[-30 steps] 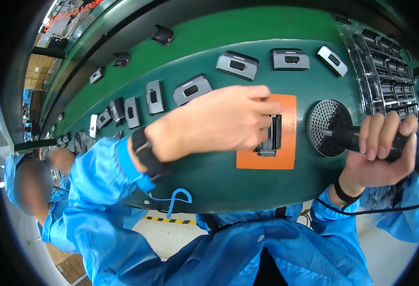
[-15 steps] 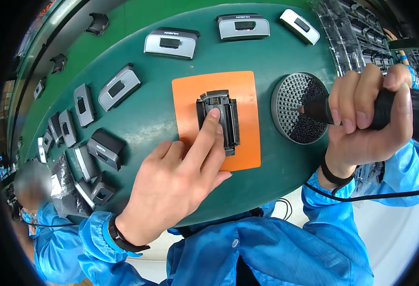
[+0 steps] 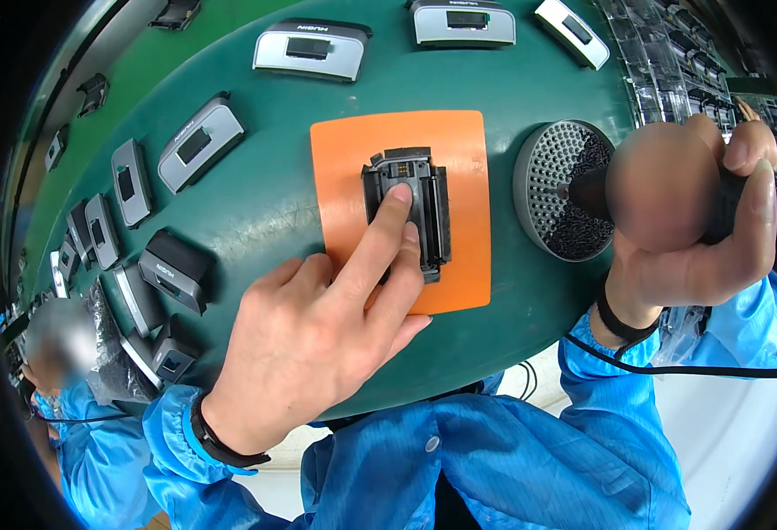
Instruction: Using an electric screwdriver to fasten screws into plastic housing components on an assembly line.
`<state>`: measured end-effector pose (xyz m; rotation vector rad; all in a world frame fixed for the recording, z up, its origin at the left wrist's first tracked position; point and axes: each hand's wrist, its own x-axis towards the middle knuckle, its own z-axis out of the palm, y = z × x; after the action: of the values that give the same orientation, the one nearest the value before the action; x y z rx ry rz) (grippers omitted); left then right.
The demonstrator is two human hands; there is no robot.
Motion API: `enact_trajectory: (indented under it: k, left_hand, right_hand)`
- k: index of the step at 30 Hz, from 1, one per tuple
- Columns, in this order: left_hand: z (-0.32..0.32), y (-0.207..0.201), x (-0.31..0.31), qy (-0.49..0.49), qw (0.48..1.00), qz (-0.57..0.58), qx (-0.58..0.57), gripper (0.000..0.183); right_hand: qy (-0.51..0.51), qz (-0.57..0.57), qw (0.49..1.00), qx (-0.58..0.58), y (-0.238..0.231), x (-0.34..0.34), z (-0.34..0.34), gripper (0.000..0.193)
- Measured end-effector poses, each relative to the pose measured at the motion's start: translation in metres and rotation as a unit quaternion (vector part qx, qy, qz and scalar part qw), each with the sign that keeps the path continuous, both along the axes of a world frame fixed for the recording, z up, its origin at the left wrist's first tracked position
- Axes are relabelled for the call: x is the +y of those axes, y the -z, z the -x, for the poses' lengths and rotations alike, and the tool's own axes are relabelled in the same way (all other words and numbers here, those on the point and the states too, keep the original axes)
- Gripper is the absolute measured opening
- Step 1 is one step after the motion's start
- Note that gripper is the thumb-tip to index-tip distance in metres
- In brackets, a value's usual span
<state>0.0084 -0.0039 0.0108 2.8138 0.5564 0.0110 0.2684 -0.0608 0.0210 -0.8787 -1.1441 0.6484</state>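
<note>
A black plastic housing with a small row of gold contacts lies on an orange mat. My left hand rests over it from the near left, index fingertip pressed on its upper face and the middle finger beside it. The fingers are stretched out, not wrapped round the housing. My right hand is closed round a black electric screwdriver, partly blurred. Its nose points left over a round grey tray full of small holes, with many small black screws on its right part. The screwdriver's tip is hard to make out.
Several silver-and-black device covers stand along the far and left sides of the green table. Clear plastic trays are at the far right. A black cable runs past my right wrist. Another person's blue sleeve is at lower left.
The view has shifted slightly, so the far covers sit higher. The screwdriver's nose has moved a little right over the screws. My left fingers stay on the housing, the middle finger slightly farther from the index.
</note>
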Motion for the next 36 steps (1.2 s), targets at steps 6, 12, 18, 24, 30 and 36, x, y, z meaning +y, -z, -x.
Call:
enact_trajectory:
  k: [6,12,18,24,30,36]
  left_hand:
    - [0.008,0.001,0.002,-0.004,1.0,0.012,-0.018,0.056]
    - [0.006,0.003,-0.001,0.004,1.0,-0.018,-0.01,0.057]
    - [0.01,0.005,0.0,0.009,0.999,-0.039,-0.004,0.051]
    - [0.013,0.013,-0.002,0.006,0.998,-0.055,-0.043,0.045]
    - [0.012,0.017,-0.004,-0.001,0.996,-0.066,-0.062,0.03]
    - [0.012,0.019,-0.004,-0.009,0.995,-0.072,-0.072,0.025]
  right_hand:
    - [-0.02,-0.004,1.0,-0.001,0.005,0.006,0.018,0.021]
    - [-0.118,-0.022,0.992,-0.028,-0.037,0.005,-0.005,0.028]
    - [-0.211,-0.036,0.975,-0.057,-0.032,0.032,0.014,0.031]
    - [-0.191,-0.031,0.98,-0.054,-0.013,0.042,0.038,0.03]
    - [-0.194,-0.033,0.978,-0.065,-0.009,0.049,0.043,0.03]
    - [-0.205,-0.038,0.975,-0.077,-0.007,0.054,0.046,0.03]
